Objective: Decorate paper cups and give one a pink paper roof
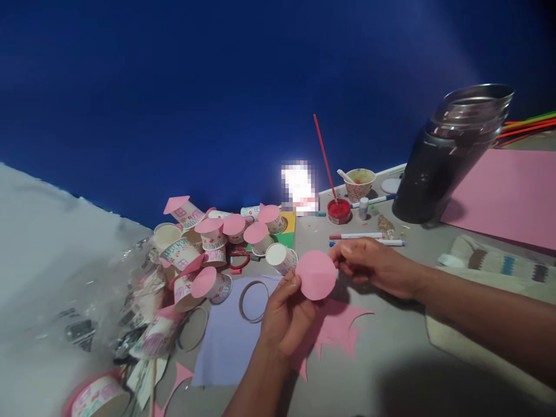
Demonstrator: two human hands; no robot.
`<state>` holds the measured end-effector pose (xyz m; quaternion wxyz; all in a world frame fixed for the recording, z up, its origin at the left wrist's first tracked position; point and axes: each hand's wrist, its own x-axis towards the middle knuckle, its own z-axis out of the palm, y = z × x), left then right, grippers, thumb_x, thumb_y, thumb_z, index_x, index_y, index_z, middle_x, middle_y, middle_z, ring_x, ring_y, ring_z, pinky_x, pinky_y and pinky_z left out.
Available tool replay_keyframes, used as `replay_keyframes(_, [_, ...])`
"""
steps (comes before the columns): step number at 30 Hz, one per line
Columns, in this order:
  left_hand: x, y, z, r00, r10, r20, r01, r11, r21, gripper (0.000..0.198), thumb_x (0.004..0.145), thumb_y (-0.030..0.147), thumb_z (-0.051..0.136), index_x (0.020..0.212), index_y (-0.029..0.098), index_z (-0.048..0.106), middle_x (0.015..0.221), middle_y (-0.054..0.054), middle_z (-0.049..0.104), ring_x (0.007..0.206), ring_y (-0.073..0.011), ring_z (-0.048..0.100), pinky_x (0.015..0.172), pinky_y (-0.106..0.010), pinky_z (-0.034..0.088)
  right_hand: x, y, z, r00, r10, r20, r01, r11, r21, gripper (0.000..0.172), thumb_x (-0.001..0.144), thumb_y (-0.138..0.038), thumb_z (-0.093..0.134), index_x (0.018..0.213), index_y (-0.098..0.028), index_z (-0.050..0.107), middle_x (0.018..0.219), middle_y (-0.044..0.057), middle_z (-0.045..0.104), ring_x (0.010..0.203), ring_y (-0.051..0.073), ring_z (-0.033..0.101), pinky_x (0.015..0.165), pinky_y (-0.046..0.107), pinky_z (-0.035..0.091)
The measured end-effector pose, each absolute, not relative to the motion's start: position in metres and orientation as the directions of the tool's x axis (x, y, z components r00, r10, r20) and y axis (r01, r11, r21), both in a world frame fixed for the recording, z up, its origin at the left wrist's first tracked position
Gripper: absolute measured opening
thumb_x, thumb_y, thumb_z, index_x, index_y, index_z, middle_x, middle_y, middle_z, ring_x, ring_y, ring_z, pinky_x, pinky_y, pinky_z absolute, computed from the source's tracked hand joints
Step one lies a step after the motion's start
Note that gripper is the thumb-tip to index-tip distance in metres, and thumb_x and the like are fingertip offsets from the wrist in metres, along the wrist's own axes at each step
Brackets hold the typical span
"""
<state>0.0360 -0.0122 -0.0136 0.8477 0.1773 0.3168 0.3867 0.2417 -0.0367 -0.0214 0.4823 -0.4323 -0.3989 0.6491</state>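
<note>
My left hand (289, 315) pinches a pink paper circle (316, 277) between thumb and fingers. A crease or seam line crosses the circle. Just beyond its right edge, my right hand (369, 265) has its fingers curled and drawn together; anything in their tips is hidden. Below the circle, pink paper offcuts (336, 327) with curved cut edges lie on the table. A white paper cup (280, 258) rests on its side behind my left hand. Left of that hand, a grey tape ring (254, 301) sits on a lilac sheet (221, 347).
Decorated paper cups with pink paper tops (212, 231) crowd the left, beside clear plastic wrapping (87, 307). Behind my right hand are markers (356, 236), a red paint pot (339, 211) with a brush and a dark flask (438, 162). A cloth (460, 324) lies under my right forearm.
</note>
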Motion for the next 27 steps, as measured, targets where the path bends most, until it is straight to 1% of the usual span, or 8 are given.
replay_keyframes(3, [0.035,-0.011,-0.018,0.516,0.736,-0.439,-0.552,0.677,0.487,0.031,0.07,0.012,0.086,0.099,0.015,0.076,0.087,-0.004,0.075,0.074,-0.0163,0.067,0.069,-0.029,0.055,0.243,-0.034,-0.021,0.007,0.995,-0.099,-0.093,-0.098,-0.991,0.034,0.08,-0.038,0.078,0.11,-0.021,0.075,0.089,0.002,0.063,0.062,0.01,0.044,0.054,0.024,0.037])
replay_keyframes(6, [0.036,-0.014,-0.024,0.542,0.699,-0.467,-0.52,0.715,0.466,0.036,0.073,0.011,0.082,0.108,0.014,0.074,0.093,-0.006,0.077,0.075,-0.0164,0.069,0.07,-0.029,0.055,0.239,-0.035,-0.022,-0.021,0.993,0.116,0.116,0.117,-0.986,0.045,0.078,-0.018,0.071,0.122,-0.028,0.073,0.107,0.003,0.063,0.07,0.011,0.052,0.061,0.026,0.043])
replay_keyframes(10, [0.041,-0.018,-0.028,0.602,0.627,-0.495,-0.417,0.775,0.474,0.025,0.08,0.024,0.082,0.101,0.013,0.073,0.086,-0.007,0.076,0.071,-0.0165,0.069,0.072,-0.029,0.054,0.235,-0.039,-0.021,-0.025,0.95,0.311,0.224,0.308,-0.925,0.012,0.085,-0.021,0.064,0.085,-0.023,0.075,0.096,0.003,0.066,0.079,0.015,0.059,0.071,0.03,0.046])
replay_keyframes(12, [0.043,-0.02,-0.026,0.59,0.652,-0.476,-0.362,0.74,0.567,0.037,0.085,0.047,0.079,0.1,0.014,0.072,0.079,-0.007,0.074,0.067,-0.0181,0.068,0.071,-0.032,0.054,0.234,-0.041,-0.017,0.013,0.974,0.226,0.294,0.213,-0.932,0.016,0.087,-0.025,0.062,0.073,-0.021,0.068,0.08,0.001,0.064,0.076,0.017,0.058,0.07,0.031,0.045])
replay_keyframes(14, [0.043,-0.022,-0.023,0.483,0.784,-0.39,-0.342,0.579,0.74,0.051,0.087,0.064,0.07,0.104,0.016,0.071,0.082,-0.007,0.074,0.072,-0.0197,0.068,0.073,-0.033,0.054,0.233,-0.042,-0.012,0.047,0.994,0.096,0.348,0.074,-0.935,0.018,0.086,-0.029,0.061,0.07,-0.021,0.064,0.07,-0.001,0.059,0.066,0.016,0.054,0.063,0.03,0.041])
replay_keyframes(18, [0.039,-0.027,-0.016,0.215,0.971,-0.104,-0.094,0.126,0.988,0.052,0.085,0.067,0.07,0.102,0.018,0.072,0.093,-0.007,0.074,0.084,-0.0202,0.067,0.075,-0.03,0.052,0.229,-0.045,-0.005,0.063,0.998,-0.031,0.477,-0.057,-0.877,0.021,0.084,-0.033,0.061,0.066,-0.021,0.058,0.066,-0.001,0.056,0.063,0.015,0.05,0.059,0.029,0.034])
replay_keyframes(23, [0.036,-0.028,-0.011,0.188,0.978,0.092,0.304,-0.147,0.941,0.019,0.082,0.037,0.075,0.084,0.018,0.074,0.079,-0.003,0.071,0.075,-0.0175,0.063,0.072,-0.028,0.048,0.225,-0.049,-0.004,0.06,0.997,-0.054,0.643,-0.08,-0.762,0.021,0.083,-0.033,0.062,0.067,-0.021,0.056,0.068,0.0,0.058,0.066,0.017,0.05,0.063,0.03,0.031])
replay_keyframes(27, [0.036,-0.022,-0.014,0.16,0.987,0.004,0.369,-0.064,0.927,0.026,0.083,0.033,0.07,0.062,0.018,0.068,0.057,0.002,0.062,0.058,-0.0126,0.052,0.06,-0.025,0.04,0.226,-0.051,0.0,0.01,0.995,-0.098,0.644,-0.081,-0.761,0.03,0.086,-0.044,0.06,0.067,-0.021,0.058,0.069,0.001,0.06,0.066,0.017,0.051,0.063,0.031,0.031])
